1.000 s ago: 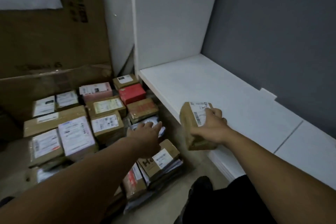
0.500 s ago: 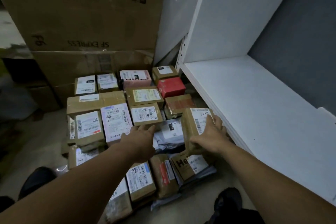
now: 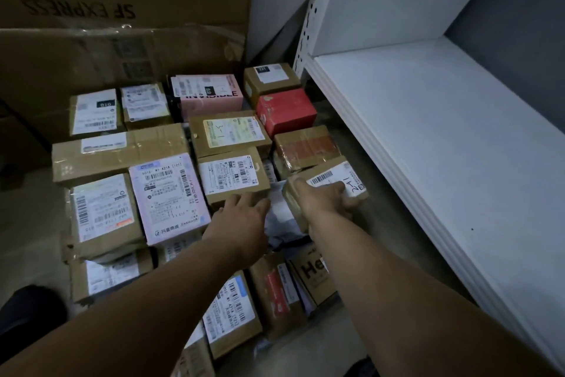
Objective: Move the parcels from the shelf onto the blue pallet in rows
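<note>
Dimly, parcels [image 3: 168,196] in rows beside white shelf [image 3: 443,147], grey wall [image 3: 519,25], right hand [image 3: 324,200] gripping labelled parcel [image 3: 337,178], left hand [image 3: 241,220] spread.

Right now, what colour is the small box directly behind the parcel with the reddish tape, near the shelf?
Red. The box shows best in the head view.

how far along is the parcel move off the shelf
Done: many parcels lie in rows beside the shelf; the pallet under them is hidden. No parcel shows on the shelf board in view. In hand: the right hand grips a brown parcel low at the rows' right edge; the left hand hovers open beside it. Left: setting this one down; other shelf levels are out of view.
</note>
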